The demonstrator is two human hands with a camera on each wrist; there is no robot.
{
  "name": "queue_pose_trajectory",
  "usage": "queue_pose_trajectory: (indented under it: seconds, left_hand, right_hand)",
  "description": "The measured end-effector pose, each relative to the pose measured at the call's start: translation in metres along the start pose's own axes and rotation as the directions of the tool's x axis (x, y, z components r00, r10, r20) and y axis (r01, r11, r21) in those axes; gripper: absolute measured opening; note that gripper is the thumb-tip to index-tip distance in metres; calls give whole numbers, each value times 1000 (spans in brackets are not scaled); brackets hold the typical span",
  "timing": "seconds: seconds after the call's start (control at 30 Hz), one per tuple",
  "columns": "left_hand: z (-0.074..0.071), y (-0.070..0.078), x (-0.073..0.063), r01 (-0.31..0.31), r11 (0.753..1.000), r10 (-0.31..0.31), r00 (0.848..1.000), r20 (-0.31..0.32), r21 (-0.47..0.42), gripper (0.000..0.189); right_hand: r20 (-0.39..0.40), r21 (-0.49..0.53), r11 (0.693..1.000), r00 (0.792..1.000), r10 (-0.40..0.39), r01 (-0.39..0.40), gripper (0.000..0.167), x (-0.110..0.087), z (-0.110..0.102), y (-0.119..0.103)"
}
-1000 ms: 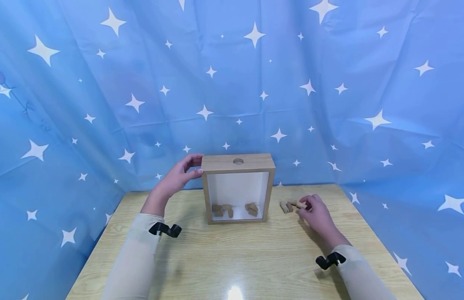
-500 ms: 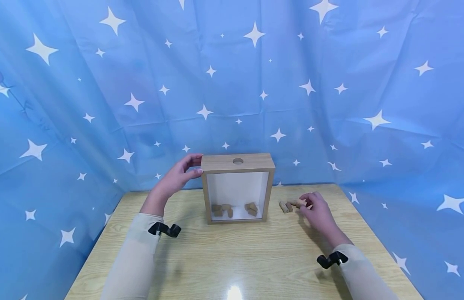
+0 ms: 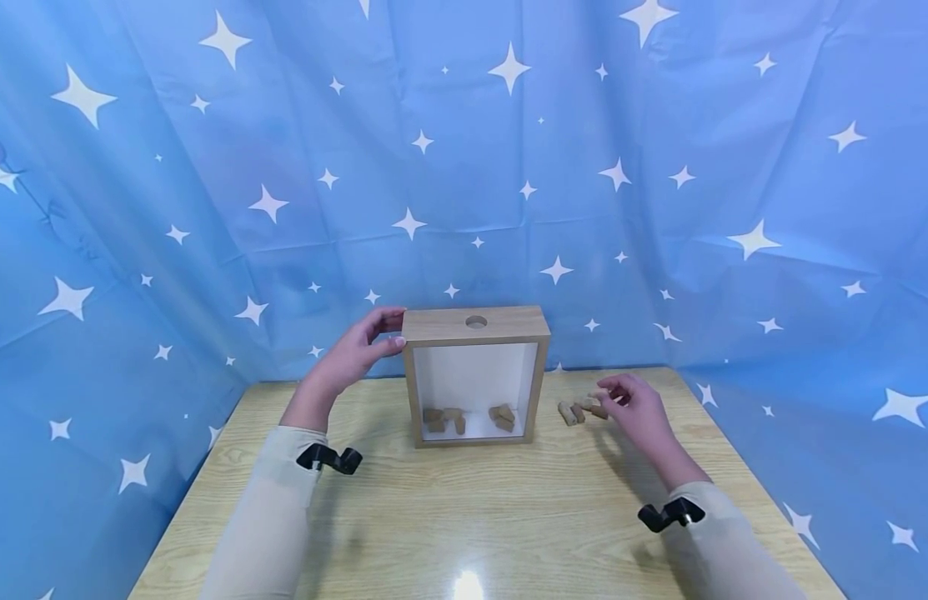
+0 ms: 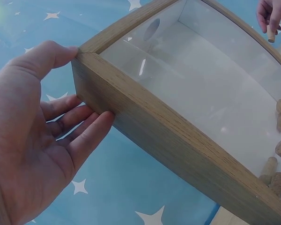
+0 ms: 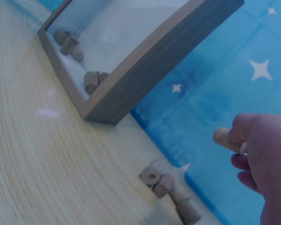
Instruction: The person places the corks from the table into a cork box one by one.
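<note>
A wooden box [image 3: 501, 325] with a clear front and a round hole in its top stands upright on the table. Its upper left corner is held by my left hand [image 3: 354, 354], thumb at the front edge and fingers against the side. My right hand [image 3: 638, 412] is raised a little above the table, right of the box, and pinches a cork [image 5: 223, 137] between thumb and fingers. Several loose corks [image 5: 164, 184] lie on the table below it. Inside the box, corks [image 3: 503, 417] rest in two groups on the floor.
The light wood table [image 3: 464, 500] reaches back to a blue curtain [image 3: 464, 167] with white stars. Black wrist cameras [image 3: 330, 459] sit on both sleeves. A bright reflection shows near the table's front.
My right hand has lifted a cork off the group on the table and risen slightly. The left hand stays at the box corner, and the box has not moved.
</note>
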State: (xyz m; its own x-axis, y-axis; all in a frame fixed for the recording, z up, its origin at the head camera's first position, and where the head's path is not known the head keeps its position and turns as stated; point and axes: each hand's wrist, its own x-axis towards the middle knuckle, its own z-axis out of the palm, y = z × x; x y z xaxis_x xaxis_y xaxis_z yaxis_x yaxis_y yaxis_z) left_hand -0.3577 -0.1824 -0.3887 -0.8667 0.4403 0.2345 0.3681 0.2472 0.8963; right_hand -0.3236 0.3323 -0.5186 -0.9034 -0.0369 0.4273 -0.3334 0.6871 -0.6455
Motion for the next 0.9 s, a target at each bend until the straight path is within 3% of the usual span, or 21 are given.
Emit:
queue_pose_trajectory:
  seconds: [0.5, 0.9]
  left_hand:
    - [0, 0, 0, 9, 1000, -9, 1000, -4, -5, 62]
    - [0, 0, 0, 11, 1000, -11, 1000, -8, 6, 64]
  right_hand:
    - [-14, 74, 996, 999, 49, -48, 20, 10, -11, -26]
    - [-41, 97, 994, 998, -38, 42, 20, 26, -29, -65]
